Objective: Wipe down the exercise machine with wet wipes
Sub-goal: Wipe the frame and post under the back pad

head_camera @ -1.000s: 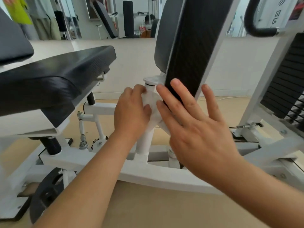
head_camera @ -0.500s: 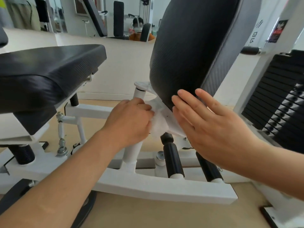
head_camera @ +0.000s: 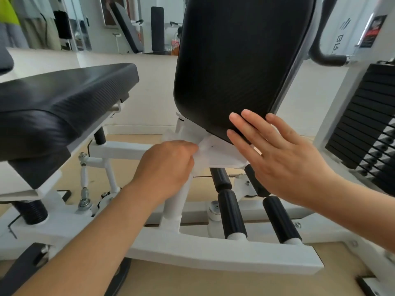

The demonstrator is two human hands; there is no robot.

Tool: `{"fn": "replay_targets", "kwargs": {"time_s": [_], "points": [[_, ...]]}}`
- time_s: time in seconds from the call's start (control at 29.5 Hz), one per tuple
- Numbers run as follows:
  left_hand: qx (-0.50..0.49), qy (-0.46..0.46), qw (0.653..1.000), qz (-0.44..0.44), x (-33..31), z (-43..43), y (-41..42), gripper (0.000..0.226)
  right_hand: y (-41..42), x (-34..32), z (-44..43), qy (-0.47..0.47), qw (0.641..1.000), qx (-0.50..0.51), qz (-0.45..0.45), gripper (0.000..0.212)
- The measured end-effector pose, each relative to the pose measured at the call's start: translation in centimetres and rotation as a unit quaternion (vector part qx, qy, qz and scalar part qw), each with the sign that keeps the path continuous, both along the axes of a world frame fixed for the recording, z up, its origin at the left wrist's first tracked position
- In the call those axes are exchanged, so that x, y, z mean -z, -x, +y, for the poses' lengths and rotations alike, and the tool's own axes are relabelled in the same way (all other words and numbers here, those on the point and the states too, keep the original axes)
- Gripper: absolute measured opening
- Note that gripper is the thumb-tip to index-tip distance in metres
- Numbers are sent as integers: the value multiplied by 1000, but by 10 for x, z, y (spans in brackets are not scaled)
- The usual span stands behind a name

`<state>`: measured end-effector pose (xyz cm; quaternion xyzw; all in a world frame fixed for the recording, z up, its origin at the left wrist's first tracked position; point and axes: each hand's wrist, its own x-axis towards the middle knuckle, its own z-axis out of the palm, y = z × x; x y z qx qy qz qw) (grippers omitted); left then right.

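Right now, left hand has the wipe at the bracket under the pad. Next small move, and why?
Probably slide the left hand and its wipe right along the white bracket: the wipe covers only its left end, and the right hand lies open on the pad, bracing it.

Bright, even daylight, soft shadows, sharp centre, wide-angle bending at the edges, slightly washed-out background.
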<state>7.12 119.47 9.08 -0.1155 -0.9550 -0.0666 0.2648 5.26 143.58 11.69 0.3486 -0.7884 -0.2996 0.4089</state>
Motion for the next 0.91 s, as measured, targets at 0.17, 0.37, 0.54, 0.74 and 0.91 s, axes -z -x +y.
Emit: {"fn": "replay_targets", "kwargs": {"time_s": [0.17,0.37,0.54,0.74,0.91], "points": [[-13,54,988,-147,-7,-3,41,33,12,3,0,20,999,-17,-24,64],[-9,91,984,-154,-3,-5,38,44,24,2,-1,25,998,-34,-36,61],[-21,145,988,55,22,-3,-9,52,34,3,1,48,997,-49,-38,61],[-64,246,965,-65,21,74,15,57,33,10,-10,75,995,-49,-50,59],[-83,255,962,-52,25,85,24,53,36,8,-8,68,996,-42,-50,61]]}}
